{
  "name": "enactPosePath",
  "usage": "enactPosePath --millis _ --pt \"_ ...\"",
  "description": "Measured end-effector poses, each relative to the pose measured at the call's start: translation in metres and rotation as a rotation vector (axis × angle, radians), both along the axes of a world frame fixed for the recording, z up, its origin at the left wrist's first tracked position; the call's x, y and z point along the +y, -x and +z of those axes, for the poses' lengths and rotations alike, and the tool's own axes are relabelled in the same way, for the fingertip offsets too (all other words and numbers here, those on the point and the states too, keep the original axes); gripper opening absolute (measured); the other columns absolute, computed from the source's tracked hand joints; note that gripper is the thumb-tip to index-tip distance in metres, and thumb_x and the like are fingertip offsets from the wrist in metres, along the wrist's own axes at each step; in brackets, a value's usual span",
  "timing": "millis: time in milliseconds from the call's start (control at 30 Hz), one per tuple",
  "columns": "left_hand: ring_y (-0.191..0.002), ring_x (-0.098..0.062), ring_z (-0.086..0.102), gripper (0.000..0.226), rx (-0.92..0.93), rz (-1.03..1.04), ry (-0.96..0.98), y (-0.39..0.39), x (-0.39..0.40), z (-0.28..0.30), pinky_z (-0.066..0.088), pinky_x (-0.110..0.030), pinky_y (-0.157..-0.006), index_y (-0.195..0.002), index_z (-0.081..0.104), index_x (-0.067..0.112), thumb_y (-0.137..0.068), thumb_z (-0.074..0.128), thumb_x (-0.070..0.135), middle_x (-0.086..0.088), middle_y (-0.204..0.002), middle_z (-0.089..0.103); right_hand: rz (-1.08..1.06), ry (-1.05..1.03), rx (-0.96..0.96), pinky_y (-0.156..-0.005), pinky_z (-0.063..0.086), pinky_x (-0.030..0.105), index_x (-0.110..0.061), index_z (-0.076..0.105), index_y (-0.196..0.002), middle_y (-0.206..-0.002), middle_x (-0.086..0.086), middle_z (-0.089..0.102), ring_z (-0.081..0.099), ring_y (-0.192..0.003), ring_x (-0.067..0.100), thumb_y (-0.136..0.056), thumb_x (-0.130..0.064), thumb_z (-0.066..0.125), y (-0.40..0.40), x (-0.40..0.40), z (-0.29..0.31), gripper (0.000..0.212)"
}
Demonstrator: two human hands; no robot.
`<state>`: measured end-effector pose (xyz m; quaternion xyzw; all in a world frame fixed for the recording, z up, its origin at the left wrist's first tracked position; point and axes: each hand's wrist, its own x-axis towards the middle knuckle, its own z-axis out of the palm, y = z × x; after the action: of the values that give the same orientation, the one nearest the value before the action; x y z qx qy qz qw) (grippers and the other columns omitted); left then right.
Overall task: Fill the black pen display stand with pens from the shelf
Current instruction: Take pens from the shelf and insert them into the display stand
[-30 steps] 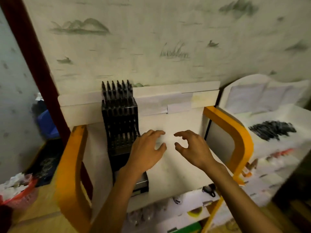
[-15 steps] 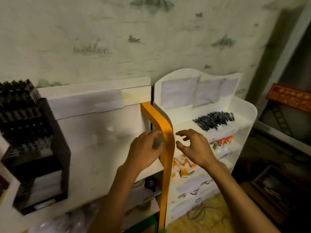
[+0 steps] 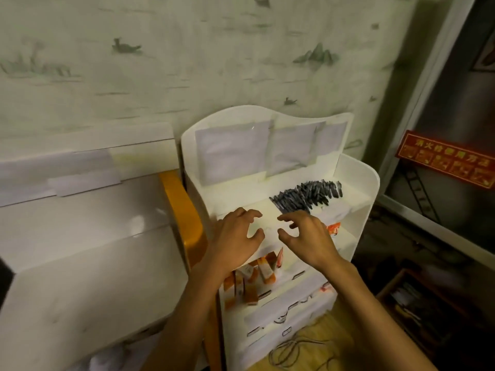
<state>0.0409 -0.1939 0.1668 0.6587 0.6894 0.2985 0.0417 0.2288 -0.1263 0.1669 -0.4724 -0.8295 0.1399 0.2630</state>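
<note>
Both hands are out front, side by side and apart, over the white shelf (image 3: 359, 183). Left hand (image 3: 235, 245) has its fingers spread and loosely bent, gripping nothing. Right hand (image 3: 308, 236) matches it, fingers splayed and lightly curved, also holding nothing, its fingertips near the heap of pens. Those pens (image 3: 305, 195), dark ones, lie in a loose pile on the shelf's top tier, toward the right side, just beyond the right hand. Below the hands, orange-and-white boxes (image 3: 251, 279) lean against each other on a lower tier. An orange side panel (image 3: 182, 210) stands just left of the shelf, beside a white unit (image 3: 80, 236). Far left, a sliver of something black (image 3: 4, 279) shows at the edge; I cannot tell whether it is the display stand.
</note>
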Motion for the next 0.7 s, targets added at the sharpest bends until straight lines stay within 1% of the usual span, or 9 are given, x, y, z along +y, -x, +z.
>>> enactPosePath --millis 33,167,267,333,400,533,633,700 --pt "-0.111 -0.011 0.058 0.038 0.015 0.007 0.001 -0.004 0.015 -0.004 0.052 -0.032 -0.093 -0.13 0.054 0.041 -0.093 0.054 0.05 0.012 -0.126 0.06 0.002 0.0 -0.009 -0.077 0.052 0.029 -0.032 0.065 -0.121 -0.122 -0.008 0.065 0.065 -0.094 0.009 -0.086 -0.042 0.065 -0.003 0.016 -0.003 0.035" --pt "-0.114 -0.014 0.059 0.041 0.095 0.059 0.022 -0.016 0.075 -0.021 0.05 -0.036 -0.097 -0.131 0.055 0.041 -0.092 0.05 0.054 0.009 -0.129 0.06 0.03 0.026 -0.071 -0.075 0.05 0.027 -0.031 0.066 -0.121 -0.12 -0.009 0.066 0.065 -0.095 0.01 -0.086 -0.041 0.066 -0.013 0.082 -0.015 0.036" --pt "-0.112 -0.015 0.06 0.042 0.108 0.091 0.048 -0.018 0.118 -0.036 0.05 -0.036 -0.095 -0.13 0.056 0.039 -0.091 0.048 0.052 0.008 -0.127 0.061 0.049 0.043 -0.102 -0.071 0.047 0.026 -0.031 0.068 -0.115 -0.11 -0.009 0.066 0.063 -0.092 0.011 -0.085 -0.039 0.066 -0.017 0.131 -0.024 0.031" --pt "-0.111 -0.016 0.059 0.042 0.123 0.106 0.086 -0.018 0.144 -0.047 0.05 -0.037 -0.093 -0.13 0.056 0.038 -0.091 0.047 0.05 0.007 -0.124 0.061 0.064 0.049 -0.12 -0.072 0.05 0.028 -0.031 0.068 -0.11 -0.106 -0.008 0.066 0.063 -0.09 0.013 -0.084 -0.037 0.066 -0.018 0.161 -0.03 0.027" --pt "-0.109 -0.016 0.059 0.042 0.126 0.132 0.125 -0.02 0.166 -0.058 0.049 -0.037 -0.092 -0.13 0.057 0.036 -0.091 0.048 0.049 0.006 -0.122 0.061 0.08 0.046 -0.138 -0.074 0.053 0.029 -0.03 0.069 -0.111 -0.108 -0.005 0.067 0.063 -0.09 0.015 -0.084 -0.034 0.067 -0.019 0.188 -0.037 0.028" --pt "-0.109 -0.017 0.058 0.041 0.066 0.181 0.199 -0.022 0.201 -0.077 0.046 -0.036 -0.091 -0.13 0.056 0.035 -0.092 0.049 0.049 0.006 -0.121 0.06 0.11 0.059 -0.177 -0.076 0.051 0.028 -0.026 0.067 -0.12 -0.117 0.001 0.066 0.064 -0.094 0.02 -0.085 -0.03 0.068 -0.022 0.233 -0.052 0.035" --pt "-0.108 -0.018 0.058 0.04 0.024 0.203 0.237 -0.026 0.222 -0.088 0.046 -0.038 -0.09 -0.129 0.056 0.033 -0.092 0.049 0.049 0.004 -0.119 0.06 0.131 0.085 -0.188 -0.076 0.05 0.028 -0.024 0.067 -0.121 -0.118 0.002 0.065 0.065 -0.095 0.021 -0.086 -0.03 0.068 -0.028 0.264 -0.066 0.035" --pt "-0.104 -0.016 0.058 0.039 -0.013 0.228 0.252 -0.03 0.236 -0.095 0.045 -0.035 -0.087 -0.128 0.057 0.034 -0.093 0.051 0.05 0.005 -0.116 0.06 0.146 0.109 -0.193 -0.078 0.051 0.029 -0.024 0.067 -0.12 -0.117 0.002 0.065 0.064 -0.096 0.021 -0.087 -0.03 0.069 -0.033 0.285 -0.075 0.034"
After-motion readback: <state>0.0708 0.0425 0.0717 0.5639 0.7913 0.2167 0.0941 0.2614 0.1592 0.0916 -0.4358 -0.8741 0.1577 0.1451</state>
